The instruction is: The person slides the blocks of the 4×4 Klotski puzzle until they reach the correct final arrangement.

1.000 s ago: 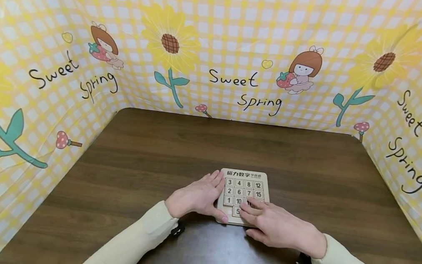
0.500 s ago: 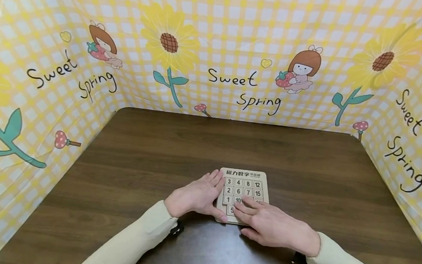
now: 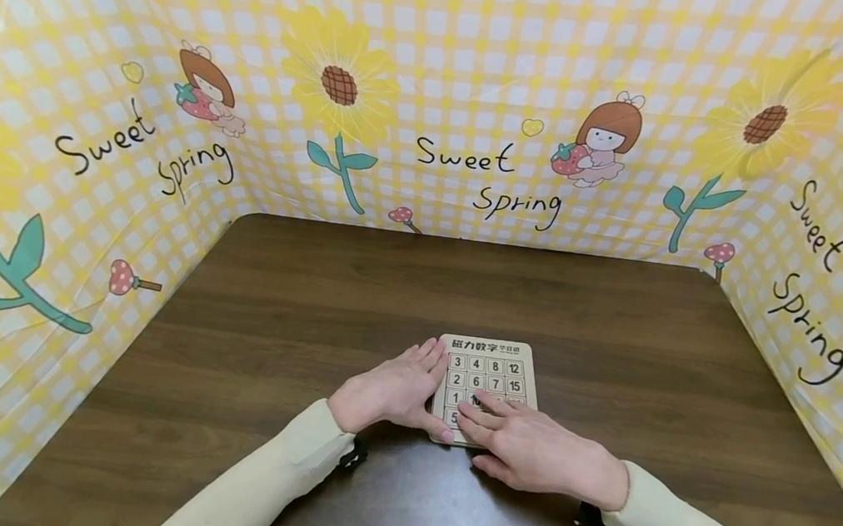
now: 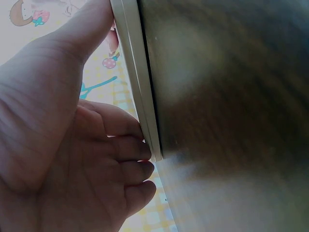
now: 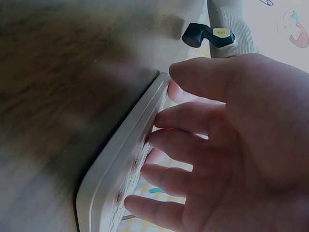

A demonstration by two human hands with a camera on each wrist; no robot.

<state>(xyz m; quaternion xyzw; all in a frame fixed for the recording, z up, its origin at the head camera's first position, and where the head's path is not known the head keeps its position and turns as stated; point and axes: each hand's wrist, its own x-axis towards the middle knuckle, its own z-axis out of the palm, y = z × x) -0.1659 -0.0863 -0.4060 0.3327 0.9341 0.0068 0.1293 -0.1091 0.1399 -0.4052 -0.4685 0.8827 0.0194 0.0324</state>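
A wooden number slide puzzle (image 3: 488, 346) lies flat on the table, its numbered square tiles set in rows. My left hand (image 3: 390, 390) rests along its left side, fingers extended and thumb at the lower left corner. In the left wrist view those fingers touch the board's edge. Over the lower right part spreads my right hand (image 3: 536, 448), straight fingertips on the lower tiles. Tile 5 (image 3: 452, 417) sits at the left end of the bottom row, right by the right fingertips. The right fingers hide several tiles of the lower two rows.
The brown wood-grain table (image 3: 359, 291) extends around the puzzle. A yellow checked cloth (image 3: 438, 72) with printed flowers hangs behind it and on both sides. A black wrist device (image 3: 587, 516) sits under the right sleeve.
My right hand has moved left across the lower part of the board. Tile 5 has slid left with it into the bottom left corner. The left hand has stayed in place.
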